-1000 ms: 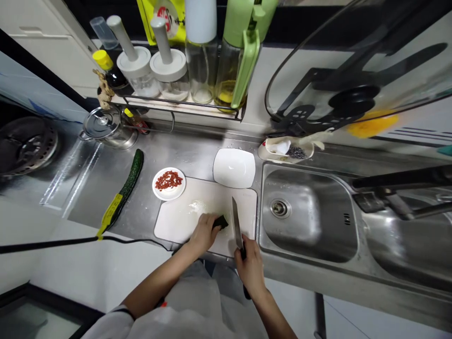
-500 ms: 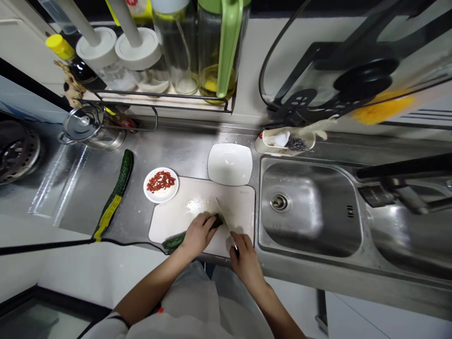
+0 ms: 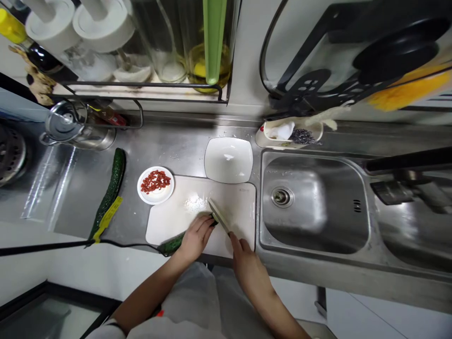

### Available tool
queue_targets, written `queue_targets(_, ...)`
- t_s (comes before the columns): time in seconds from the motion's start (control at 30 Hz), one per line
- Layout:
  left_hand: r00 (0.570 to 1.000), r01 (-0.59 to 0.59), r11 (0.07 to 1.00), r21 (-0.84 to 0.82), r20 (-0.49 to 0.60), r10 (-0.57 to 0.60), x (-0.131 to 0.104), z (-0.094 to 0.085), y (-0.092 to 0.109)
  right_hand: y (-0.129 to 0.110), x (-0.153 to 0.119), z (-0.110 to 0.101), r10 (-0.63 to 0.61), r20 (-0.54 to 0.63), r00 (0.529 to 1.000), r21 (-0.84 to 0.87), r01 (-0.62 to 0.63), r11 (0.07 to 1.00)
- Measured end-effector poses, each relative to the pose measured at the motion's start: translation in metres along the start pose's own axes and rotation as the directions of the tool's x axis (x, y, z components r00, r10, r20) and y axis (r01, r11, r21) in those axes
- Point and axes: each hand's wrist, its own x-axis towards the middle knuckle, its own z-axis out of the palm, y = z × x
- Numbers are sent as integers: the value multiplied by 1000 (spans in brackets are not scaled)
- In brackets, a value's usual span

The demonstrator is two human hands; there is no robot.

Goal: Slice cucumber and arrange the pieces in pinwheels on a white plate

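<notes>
My left hand [image 3: 196,236] presses down on a dark green cucumber [image 3: 172,244] lying on the white cutting board [image 3: 169,212]; its fingers cover the middle of it. In my right hand [image 3: 247,261] is the handle of a knife [image 3: 219,216], whose blade is at the cucumber's right end, beside my left fingertips. A white plate of red pieces [image 3: 155,185] overlaps the board's upper left corner. An empty white dish [image 3: 229,160] rests at the board's upper edge.
Another cucumber [image 3: 110,188] with yellow tape lies at the left. The metal sink [image 3: 314,207] is at the right. Behind stand a lidded pot [image 3: 67,123], a holder [image 3: 263,136] and a rack [image 3: 141,85] with jars.
The view has moved closer and shifted. The knife has moved slightly left and its blade is now at the cucumber's cut end, with a pale cut face showing. Both hands keep their holds.
</notes>
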Motion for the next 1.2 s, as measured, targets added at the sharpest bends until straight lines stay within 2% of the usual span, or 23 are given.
queue_targets(0.17,998,-65,996,67,-17,66,-4,5,-5,-1,-23,-3,-29,75,997,-5,29,1000)
queue_targets(0.4,993,-106,988,108,-49,112,-7,8,-6,0,-36,-5,-9,140,990,20,6,1000)
queue_targets(0.7,993,-101,989,105,-56,107,-6,6,-3,-1,-37,-8,11,199,980,48,-21,999)
queue_targets(1.03,991,-116,987,107,-52,122,-6,7,-5,0,-37,-8,16,187,982,81,-31,996)
queue_targets(1.2,991,-116,987,109,-55,123,-6,7,-5,-1,-35,-9,25,217,976,66,-40,997)
